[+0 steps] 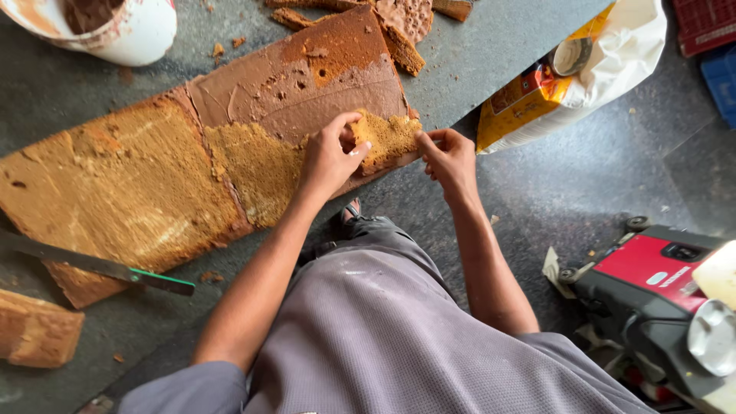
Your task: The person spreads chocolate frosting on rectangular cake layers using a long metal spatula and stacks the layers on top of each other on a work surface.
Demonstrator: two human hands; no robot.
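A long slab of brown sponge cake [138, 176] lies on the dark stone counter [475, 54]; its far part is coated with chocolate cream [307, 77]. My left hand [330, 157] and my right hand [448, 157] both pinch a small torn piece of sponge [389, 138] at the slab's near right corner. The piece sits against the slab's edge, held from both sides by my fingertips.
A long knife with a green handle [100, 267] rests on the slab's left end. A cake offcut [38, 330] lies at the lower left, a white cream bucket [123, 27] at top left. A yellow-white sack [583, 69] and a red machine [652, 284] stand on the floor.
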